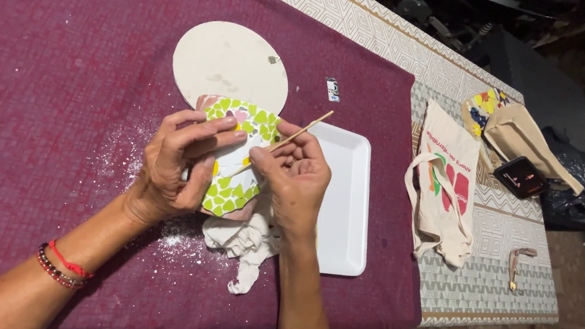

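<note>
Hands are working together at the middle of the frame, over a purple cloth [50, 62] that is covering the bench. The left hand [177, 169] is gripping a mosaic [236, 160], a round piece with green and white tiles, and is tilting it up toward the face, probably so the joints between the tiles are easy to see. Fingers are curling over its upper edge and the thumb is pressing from the side. The right hand [295, 178] is pinching a thin stick [287, 140] between thumb and fingers like a pen; its low end is touching the tiles, its top is pointing to the upper right.

Under the mosaic a white rag [244, 248] is lying crumpled, perhaps for wiping. White powder [123, 154] is spreading on the cloth left of the hands. Just above the mosaic a plain round disc [231, 66] is lying flat. A white tray [345, 203] is sitting to the right, near the stick hand. Farther right, off the cloth, a bag [447, 184] is lying on the patterned bench [492, 285].
</note>
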